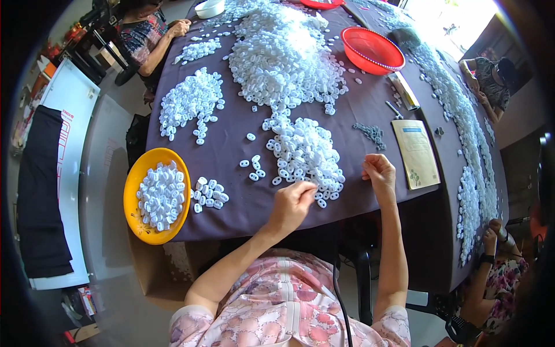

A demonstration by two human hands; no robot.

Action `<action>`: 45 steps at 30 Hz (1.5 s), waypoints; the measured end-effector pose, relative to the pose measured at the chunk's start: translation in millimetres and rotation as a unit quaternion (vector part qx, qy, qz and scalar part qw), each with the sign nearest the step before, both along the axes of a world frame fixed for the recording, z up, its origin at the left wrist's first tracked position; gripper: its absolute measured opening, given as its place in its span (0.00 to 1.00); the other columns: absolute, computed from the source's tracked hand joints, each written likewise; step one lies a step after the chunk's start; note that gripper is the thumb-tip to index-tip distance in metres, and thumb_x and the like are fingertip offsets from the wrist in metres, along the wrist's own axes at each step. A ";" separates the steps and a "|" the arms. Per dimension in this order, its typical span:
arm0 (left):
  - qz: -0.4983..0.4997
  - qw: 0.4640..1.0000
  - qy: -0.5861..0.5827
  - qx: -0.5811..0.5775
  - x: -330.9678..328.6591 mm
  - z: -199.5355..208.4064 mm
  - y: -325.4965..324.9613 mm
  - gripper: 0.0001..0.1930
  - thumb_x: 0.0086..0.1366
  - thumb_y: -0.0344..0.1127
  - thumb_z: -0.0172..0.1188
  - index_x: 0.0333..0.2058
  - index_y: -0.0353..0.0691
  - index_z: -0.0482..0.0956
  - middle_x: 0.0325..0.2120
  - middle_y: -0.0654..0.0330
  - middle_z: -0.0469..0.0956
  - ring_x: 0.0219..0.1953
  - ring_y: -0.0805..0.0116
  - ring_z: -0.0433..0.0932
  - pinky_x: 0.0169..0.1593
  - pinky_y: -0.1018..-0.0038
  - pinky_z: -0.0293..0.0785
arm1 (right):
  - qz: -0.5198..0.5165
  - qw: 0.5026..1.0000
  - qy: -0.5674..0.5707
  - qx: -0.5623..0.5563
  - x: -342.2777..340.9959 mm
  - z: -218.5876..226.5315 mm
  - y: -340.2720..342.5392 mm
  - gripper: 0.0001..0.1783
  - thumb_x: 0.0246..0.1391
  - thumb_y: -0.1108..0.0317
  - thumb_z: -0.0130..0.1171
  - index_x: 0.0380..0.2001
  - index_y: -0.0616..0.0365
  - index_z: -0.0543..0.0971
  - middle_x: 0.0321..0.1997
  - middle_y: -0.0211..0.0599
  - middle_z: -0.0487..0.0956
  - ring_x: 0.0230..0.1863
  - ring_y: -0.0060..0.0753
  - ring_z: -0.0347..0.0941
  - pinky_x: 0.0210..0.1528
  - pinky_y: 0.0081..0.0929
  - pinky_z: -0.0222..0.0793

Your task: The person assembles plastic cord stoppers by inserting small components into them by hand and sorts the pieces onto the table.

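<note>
At the front edge of the dark tablecloth, my left hand (pixel 293 206) is closed, fingers curled, against the near edge of a heap of small white oval two-holed plastic pieces (pixel 305 147). My right hand (pixel 380 174) is raised to the right of this heap, thumb and fingertips pinched together. Whatever either hand holds is too small or hidden to make out. A few loose white pieces (pixel 254 168) lie left of the heap. Beyond my right hand sits a small cluster of grey pieces (pixel 372 135).
A yellow bowl (pixel 133 202) full of white pieces stands at the left corner, beside a small group of pieces (pixel 209 195). Larger piles (pixel 277 58) spread farther back. At right are a booklet (pixel 416 155), a pen (pixel 394 110) and a red basket (pixel 370 55). Other people sit around.
</note>
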State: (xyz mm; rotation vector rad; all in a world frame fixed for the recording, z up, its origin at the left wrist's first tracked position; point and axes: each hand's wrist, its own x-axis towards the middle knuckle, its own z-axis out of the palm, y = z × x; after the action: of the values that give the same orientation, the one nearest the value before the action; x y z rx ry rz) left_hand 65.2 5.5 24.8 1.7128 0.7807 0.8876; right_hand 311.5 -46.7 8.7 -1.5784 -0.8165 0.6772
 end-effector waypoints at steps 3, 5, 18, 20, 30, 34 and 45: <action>-0.049 0.996 -0.025 -0.074 41.1 4.1 0.4 0.06 0.62 0.30 0.54 0.35 0.34 0.77 0.20 0.65 0.75 0.17 0.83 0.69 0.20 0.82 0.65 | 0.029 0.995 0.088 0.026 -9.2 7.3 -7.0 0.06 0.51 0.80 0.56 0.34 0.61 0.75 0.27 0.29 0.76 0.25 0.18 0.72 0.27 0.16 0.69; -0.075 0.981 -0.004 -0.181 58.2 14.6 4.3 0.07 0.63 0.31 0.54 0.36 0.35 0.77 0.22 0.67 0.75 0.17 0.84 0.69 0.18 0.84 0.65 | 0.040 0.991 0.121 0.028 -17.7 15.4 -12.4 0.09 0.51 0.80 0.55 0.37 0.62 0.75 0.28 0.30 0.76 0.26 0.19 0.73 0.29 0.17 0.71; -0.091 0.993 0.018 -0.079 89.2 2.2 18.1 0.04 0.61 0.29 0.54 0.29 0.36 0.74 0.18 0.65 0.75 0.14 0.82 0.68 0.17 0.82 0.65 | 0.064 0.981 0.175 0.056 -33.5 11.7 -12.3 0.09 0.51 0.81 0.57 0.38 0.63 0.74 0.29 0.31 0.77 0.27 0.19 0.75 0.30 0.16 0.72; -0.074 0.996 0.030 -0.050 92.9 -3.8 19.2 0.06 0.61 0.31 0.54 0.29 0.34 0.72 0.18 0.59 0.76 0.15 0.74 0.71 0.21 0.75 0.68 | 0.066 0.982 0.163 0.068 -33.8 8.3 -10.1 0.09 0.51 0.81 0.57 0.38 0.64 0.74 0.29 0.31 0.77 0.27 0.19 0.74 0.30 0.16 0.72; -0.029 0.997 0.070 -0.001 113.2 2.4 21.2 0.06 0.59 0.32 0.51 0.29 0.35 0.72 0.20 0.49 0.76 0.26 0.52 0.78 0.30 0.63 0.72 | 0.028 0.985 0.133 0.109 -27.1 12.4 -4.4 0.10 0.51 0.82 0.55 0.38 0.64 0.74 0.31 0.32 0.76 0.31 0.20 0.72 0.34 0.18 0.70; -0.006 0.999 0.052 -0.010 108.6 3.0 24.7 0.04 0.56 0.28 0.51 0.26 0.34 0.72 0.19 0.50 0.75 0.24 0.55 0.77 0.28 0.66 0.71 | 0.047 0.983 0.129 0.121 -32.1 10.9 1.6 0.11 0.50 0.83 0.56 0.38 0.63 0.73 0.31 0.30 0.75 0.32 0.19 0.72 0.37 0.18 0.71; -0.044 0.969 -0.056 -0.237 102.2 19.4 38.4 0.06 0.63 0.31 0.47 0.30 0.34 0.68 0.19 0.60 0.72 0.17 0.75 0.74 0.14 0.79 0.70 | -0.041 0.907 -0.419 0.005 4.9 3.2 27.5 0.05 0.50 0.77 0.53 0.32 0.60 0.75 0.28 0.40 0.74 0.28 0.40 0.73 0.31 0.31 0.68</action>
State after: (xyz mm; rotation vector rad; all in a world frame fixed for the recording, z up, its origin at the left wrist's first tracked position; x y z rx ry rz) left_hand 167.4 43.9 44.2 1.2558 0.7620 0.6636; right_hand 316.4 -19.2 11.9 -1.8897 -1.3537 -0.1166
